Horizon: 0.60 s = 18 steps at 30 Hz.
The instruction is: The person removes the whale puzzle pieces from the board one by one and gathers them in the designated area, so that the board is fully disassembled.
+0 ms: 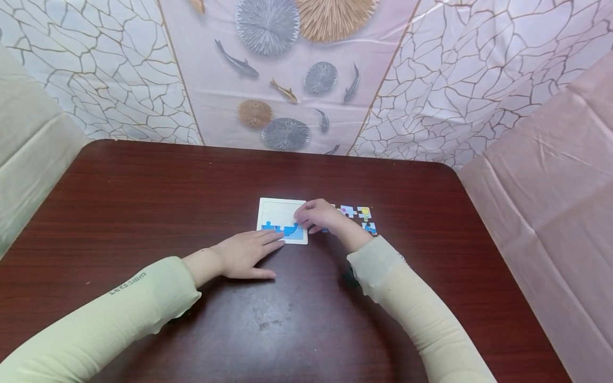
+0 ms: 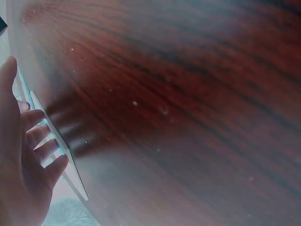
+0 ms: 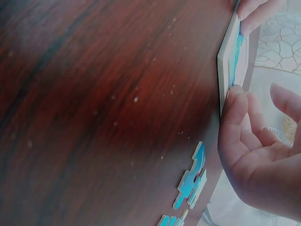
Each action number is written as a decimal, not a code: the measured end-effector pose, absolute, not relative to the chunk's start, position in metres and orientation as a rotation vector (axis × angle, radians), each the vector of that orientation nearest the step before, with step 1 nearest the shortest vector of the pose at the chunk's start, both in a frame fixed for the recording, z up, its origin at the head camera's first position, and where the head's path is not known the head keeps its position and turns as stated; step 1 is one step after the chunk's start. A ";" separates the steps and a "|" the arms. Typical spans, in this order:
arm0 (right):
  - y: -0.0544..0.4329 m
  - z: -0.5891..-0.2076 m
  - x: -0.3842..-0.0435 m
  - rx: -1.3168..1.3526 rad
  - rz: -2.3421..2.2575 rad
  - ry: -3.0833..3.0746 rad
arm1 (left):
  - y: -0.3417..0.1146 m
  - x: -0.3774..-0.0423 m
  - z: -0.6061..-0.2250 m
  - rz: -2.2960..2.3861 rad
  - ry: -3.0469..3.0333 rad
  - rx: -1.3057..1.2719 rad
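A white-framed puzzle board (image 1: 265,206) lies on the table, its lower part filled with blue jigsaw pieces (image 1: 287,231). My left hand (image 1: 245,254) rests at the board's lower left, fingers stretched over the near edge and thumb spread apart; the left wrist view also shows this hand (image 2: 28,160) along the board edge. At the board's right side, my right hand (image 1: 317,214) bends its fingertips down over the blue pieces. In the right wrist view, fingers (image 3: 235,106) touch the board's surface (image 3: 225,66), with another digit lifted apart. The hand partly hides the spot beneath it.
Loose jigsaw pieces lie right of the board: a light blue one (image 1: 348,211), one with a yellow sun (image 1: 365,212) and a blue one (image 1: 369,229). More are partly behind the right hand. A patterned cloth (image 1: 287,80) hangs behind the dark wooden table (image 1: 167,186).
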State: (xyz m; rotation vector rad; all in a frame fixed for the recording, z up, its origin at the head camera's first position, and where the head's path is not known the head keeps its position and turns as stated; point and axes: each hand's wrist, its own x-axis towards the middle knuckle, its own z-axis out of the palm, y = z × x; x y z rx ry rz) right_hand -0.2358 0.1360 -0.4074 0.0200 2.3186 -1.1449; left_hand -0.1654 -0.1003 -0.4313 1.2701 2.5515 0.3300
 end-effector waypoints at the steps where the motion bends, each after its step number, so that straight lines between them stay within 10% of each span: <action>1: 0.136 -0.407 -0.236 0.022 -1.146 2.319 | -0.100 -0.165 -0.431 0.327 2.555 1.274; 18: 0.137 -0.408 -0.230 -0.002 -1.262 2.310 | -0.100 -0.165 -0.430 0.336 2.530 1.239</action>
